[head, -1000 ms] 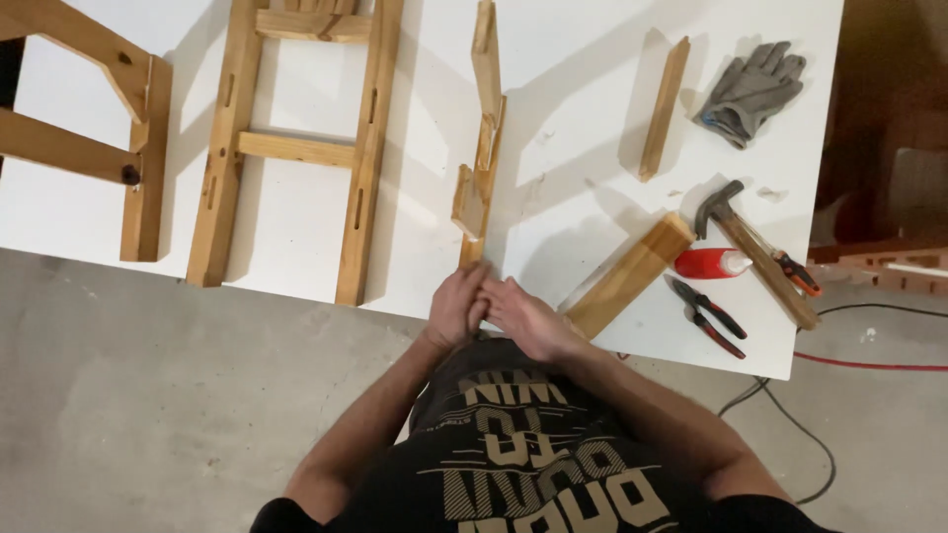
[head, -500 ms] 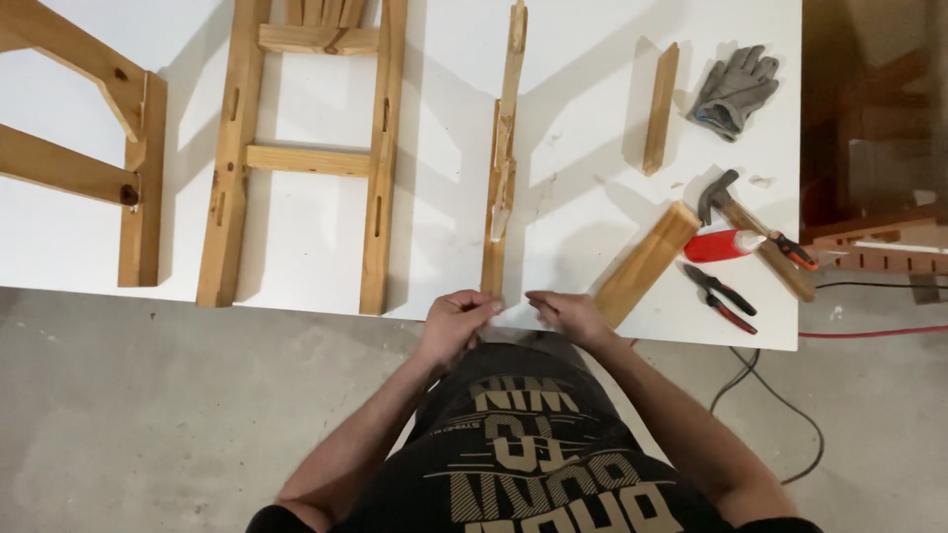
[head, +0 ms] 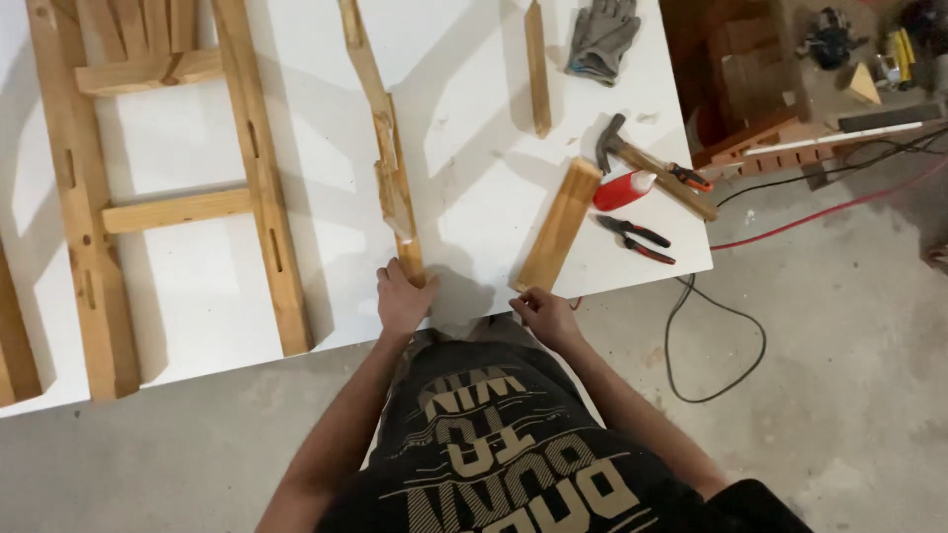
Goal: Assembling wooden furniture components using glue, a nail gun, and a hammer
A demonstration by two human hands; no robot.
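Note:
A long, thin, splintered wooden strip (head: pixel 383 148) lies on the white table (head: pixel 474 188), running away from me. My left hand (head: pixel 403 298) grips its near end at the table's front edge. A short, thick wooden block (head: pixel 558 225) lies slanted to the right of the strip. My right hand (head: pixel 545 316) is at the block's near end, with curled fingers touching its corner.
A wooden ladder-like frame (head: pixel 178 188) covers the table's left. At the right lie a slim stick (head: pixel 537 69), grey gloves (head: pixel 600 38), a hammer (head: pixel 652 166), a red bottle (head: pixel 622 190) and pliers (head: pixel 637 237). Cables (head: pixel 721 326) trail on the concrete floor.
My hands, together at the strip's near end a second ago, have parted. The right hand has moved right to the block. The view has shifted and closed in.

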